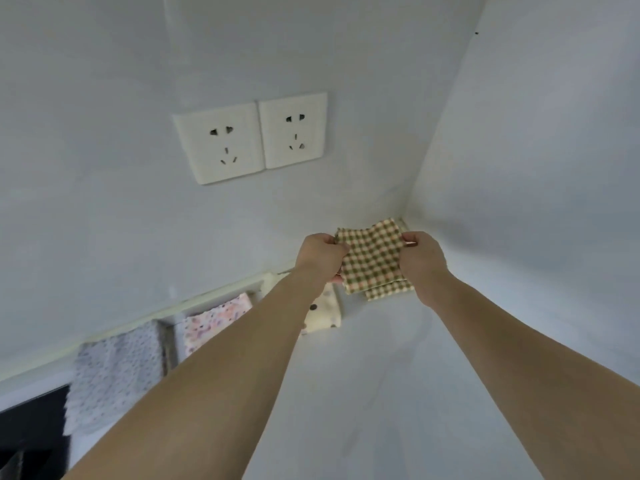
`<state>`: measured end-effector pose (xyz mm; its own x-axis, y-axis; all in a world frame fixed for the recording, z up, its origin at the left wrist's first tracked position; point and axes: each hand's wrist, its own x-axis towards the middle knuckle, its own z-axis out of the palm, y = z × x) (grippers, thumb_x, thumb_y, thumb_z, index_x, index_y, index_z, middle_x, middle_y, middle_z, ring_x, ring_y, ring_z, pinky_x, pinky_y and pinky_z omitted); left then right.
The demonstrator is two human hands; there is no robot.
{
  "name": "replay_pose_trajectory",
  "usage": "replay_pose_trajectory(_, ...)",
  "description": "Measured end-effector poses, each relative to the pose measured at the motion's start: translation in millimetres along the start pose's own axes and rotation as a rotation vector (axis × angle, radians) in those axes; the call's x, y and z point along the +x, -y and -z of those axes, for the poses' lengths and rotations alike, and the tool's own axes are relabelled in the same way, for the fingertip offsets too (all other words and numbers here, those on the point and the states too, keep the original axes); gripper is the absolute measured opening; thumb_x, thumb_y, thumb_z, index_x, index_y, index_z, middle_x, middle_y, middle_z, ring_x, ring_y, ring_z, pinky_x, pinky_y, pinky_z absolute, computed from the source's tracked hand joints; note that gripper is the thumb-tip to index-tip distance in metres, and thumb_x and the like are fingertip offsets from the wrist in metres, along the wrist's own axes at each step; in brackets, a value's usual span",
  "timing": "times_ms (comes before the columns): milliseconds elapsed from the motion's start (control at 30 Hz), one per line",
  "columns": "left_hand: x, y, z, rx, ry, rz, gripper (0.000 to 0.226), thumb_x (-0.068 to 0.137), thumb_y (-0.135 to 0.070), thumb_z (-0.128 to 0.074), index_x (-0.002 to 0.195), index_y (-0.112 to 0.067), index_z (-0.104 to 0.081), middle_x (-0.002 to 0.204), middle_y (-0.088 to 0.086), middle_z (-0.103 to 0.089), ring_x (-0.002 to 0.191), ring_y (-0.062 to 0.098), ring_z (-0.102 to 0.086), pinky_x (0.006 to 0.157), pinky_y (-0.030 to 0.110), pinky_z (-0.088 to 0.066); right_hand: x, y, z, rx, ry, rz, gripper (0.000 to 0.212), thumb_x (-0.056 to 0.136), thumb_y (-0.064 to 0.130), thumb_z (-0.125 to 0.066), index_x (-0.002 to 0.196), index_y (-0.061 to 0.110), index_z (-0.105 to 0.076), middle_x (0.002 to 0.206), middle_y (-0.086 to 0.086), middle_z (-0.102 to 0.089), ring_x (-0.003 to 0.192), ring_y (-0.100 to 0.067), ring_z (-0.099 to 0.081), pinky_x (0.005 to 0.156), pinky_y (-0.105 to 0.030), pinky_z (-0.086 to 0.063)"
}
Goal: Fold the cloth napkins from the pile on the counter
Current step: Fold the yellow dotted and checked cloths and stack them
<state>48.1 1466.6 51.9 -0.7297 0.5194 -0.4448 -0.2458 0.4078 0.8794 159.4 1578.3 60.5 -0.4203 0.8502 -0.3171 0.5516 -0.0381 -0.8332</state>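
Head camera is looking down at two bare arms reaching to the counter (363, 393) corner. Left hand (320, 254) and right hand (420, 256) are each pinching a top corner of the checked napkin (372, 259), holding it up. Three more napkins, grey (116, 372), flowery (214, 322) and dotted (325, 313), are lying along the wall under two sockets (252, 136).
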Motion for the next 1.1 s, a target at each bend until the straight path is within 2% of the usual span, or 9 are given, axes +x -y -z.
replay_pose_trajectory(100,25.3,0.2,-24.8,0.020,0.009,0.023,0.012,0.093,-0.013,-0.061,0.081,-0.014,-0.063,0.091,0.013,-0.072,0.080,0.030,-0.072,0.070,0.042,-0.061,30.9,-10.2,5.9,-0.030,-0.017,-0.017,0.053,0.084,-0.001,-0.034,0.130,0.019,-0.052,0.121,-0.003,-0.059,0.102,-0.023,-0.058,0.092,-0.043,-0.052)
replay_pose_trajectory(200,38.7,6.2,-40.6,0.060,0.016,0.027,0.008,0.093,-0.016,-0.060,0.093,-0.009,-0.064,0.092,0.013,-0.072,0.079,0.029,-0.071,0.072,0.042,-0.061,47.5,-21.1,12.3,-0.104,-0.009,-0.002,0.050,0.089,0.004,-0.037,0.136,0.017,-0.048,0.127,0.000,-0.055,0.106,-0.024,-0.056,0.090,-0.036,-0.048)
replay_pose_trajectory(300,41.0,13.5,-42.1,0.267,-0.070,-0.045,0.013,0.093,-0.024,-0.057,0.101,-0.014,-0.056,0.089,-0.001,-0.062,0.067,0.010,-0.056,0.062,0.023,-0.049,52.2,-28.4,22.7,-0.173,-0.022,0.001,0.050,0.096,0.015,-0.041,0.146,0.010,-0.037,0.146,-0.007,-0.042,0.131,-0.029,-0.043,0.101,-0.034,-0.038)
replay_pose_trajectory(400,26.4,18.0,-39.2,0.354,-0.126,-0.152,0.024,0.096,-0.022,-0.050,0.120,-0.016,-0.054,0.083,-0.011,-0.049,0.063,0.000,-0.042,0.048,0.006,-0.031,40.2,-35.0,28.3,-0.224,-0.005,0.034,0.052,0.096,0.017,-0.041,0.147,0.011,-0.035,0.149,-0.009,-0.038,0.131,-0.028,-0.043,0.097,-0.033,-0.037)
replay_pose_trajectory(433,19.7,18.8,-37.6,0.379,-0.121,-0.192,0.029,0.097,-0.022,-0.049,0.125,-0.014,-0.053,0.092,-0.009,-0.052,0.068,0.002,-0.045,0.051,0.007,-0.033,32.9,-36.3,27.8,-0.237,0.002,0.050,0.051,0.095,0.015,-0.040,0.146,0.013,-0.036,0.147,-0.008,-0.040,0.126,-0.028,-0.047,0.093,-0.032,-0.039)
replay_pose_trajectory(533,-5.4,21.7,-25.7,0.512,-0.102,-0.307,0.033,0.099,-0.025,-0.046,0.131,-0.017,-0.051,0.125,-0.001,-0.049,0.094,0.014,-0.055,0.078,0.022,-0.039,2.7,-33.9,17.7,-0.275,0.013,0.172,0.051,0.090,0.011,-0.043,0.141,0.017,-0.042,0.137,-0.007,-0.048,0.117,-0.026,-0.051,0.091,-0.035,-0.045)
replay_pose_trajectory(633,-27.9,26.9,-0.9,0.613,-0.147,-0.474,0.033,0.097,-0.021,-0.048,0.129,-0.014,-0.052,0.130,0.002,-0.049,0.111,0.024,-0.055,0.093,0.033,-0.044,-32.4,-24.9,-1.5,-0.381,0.015,0.327,0.050,0.090,0.009,-0.047,0.140,0.012,-0.042,0.138,-0.010,-0.048,0.127,-0.029,-0.044,0.104,-0.044,-0.039)
replay_pose_trajectory(867,-101.5,42.8,92.8,0.904,-0.257,-0.672,0.035,0.097,-0.021,-0.048,0.129,-0.011,-0.052,0.129,0.006,-0.050,0.114,0.028,-0.049,0.096,0.037,-0.042,-137.5,1.6,-48.8,-0.478,0.075,0.563,0.046,0.086,0.007,-0.051,0.132,0.010,-0.049,0.129,-0.009,-0.053,0.119,-0.027,-0.048,0.100,-0.041,-0.041)
replay_pose_trajectory(1100,-204.7,85.6,239.8,0.973,-0.337,-0.656,0.039,0.098,-0.025,-0.045,0.136,-0.013,-0.046,0.136,0.003,-0.046,0.121,0.026,-0.044,0.100,0.035,-0.036,-283.1,37.6,-120.7,-0.484,0.123,0.706,0.049,0.089,0.007,-0.053,0.138,0.004,-0.044,0.139,-0.014,-0.049,0.129,-0.028,-0.044,0.107,-0.036,-0.033)
